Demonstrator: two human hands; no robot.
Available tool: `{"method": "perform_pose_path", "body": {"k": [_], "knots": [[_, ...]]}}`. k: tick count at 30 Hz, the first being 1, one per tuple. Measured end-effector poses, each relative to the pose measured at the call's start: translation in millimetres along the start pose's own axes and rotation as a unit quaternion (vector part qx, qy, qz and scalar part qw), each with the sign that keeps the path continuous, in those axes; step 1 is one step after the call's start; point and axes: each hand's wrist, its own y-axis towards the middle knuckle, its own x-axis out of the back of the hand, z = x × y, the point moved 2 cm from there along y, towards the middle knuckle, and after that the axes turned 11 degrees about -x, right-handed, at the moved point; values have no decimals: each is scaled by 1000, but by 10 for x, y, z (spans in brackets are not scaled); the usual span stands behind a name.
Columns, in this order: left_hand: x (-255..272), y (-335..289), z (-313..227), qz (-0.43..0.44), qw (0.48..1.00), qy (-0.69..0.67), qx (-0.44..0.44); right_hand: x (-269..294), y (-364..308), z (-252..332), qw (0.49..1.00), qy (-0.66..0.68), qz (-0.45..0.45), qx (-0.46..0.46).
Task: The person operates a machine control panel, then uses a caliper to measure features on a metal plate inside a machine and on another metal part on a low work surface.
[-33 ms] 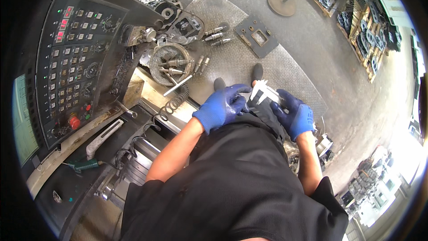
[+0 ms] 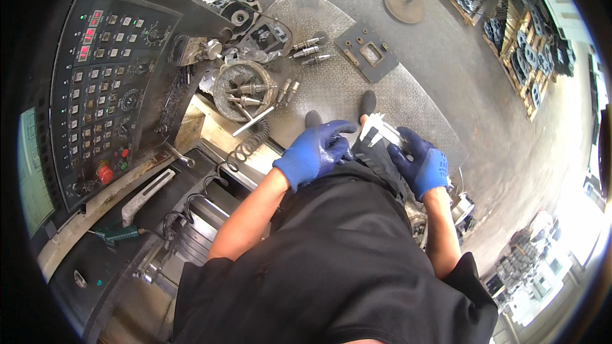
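Both my hands wear blue gloves and meet in front of my waist, above a checker-plate floor mat (image 2: 331, 83). My right hand (image 2: 422, 164) grips a silver caliper (image 2: 382, 130) that points up and to the left. My left hand (image 2: 314, 151) is curled around a small shiny metal part (image 2: 335, 146) right at the caliper's jaw end; most of that part is hidden in the palm. My black shirt fills the lower middle of the view.
A dark machine control panel (image 2: 108, 83) with many buttons and a red stop button (image 2: 104, 173) stands at left. A round metal fixture (image 2: 241, 86), tool holders (image 2: 307, 51), a flat plate (image 2: 366, 51) and a coiled cable (image 2: 245, 146) lie nearby. Pallets of parts (image 2: 523, 44) stand at upper right.
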Motion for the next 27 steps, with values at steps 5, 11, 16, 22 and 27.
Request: {"method": "perform_pose_path", "body": {"k": [5, 11, 16, 22, 27], "knots": [[-20, 152, 156, -80, 995, 46, 32, 167, 376, -156, 997, 18, 46, 54], [-325, 598, -268, -124, 979, 157, 46, 477, 901, -132, 981, -3, 125, 150], [-601, 902, -239, -167, 977, 101, 91, 639, 1347, -319, 963, 32, 152, 221], [-767, 1160, -281, -188, 968, 61, 156, 646, 1760, -557, 952, 46, 199, 228], [-606, 1581, -238, -110, 973, 38, 198, 542, 2058, -724, 962, 92, 208, 150]]}}
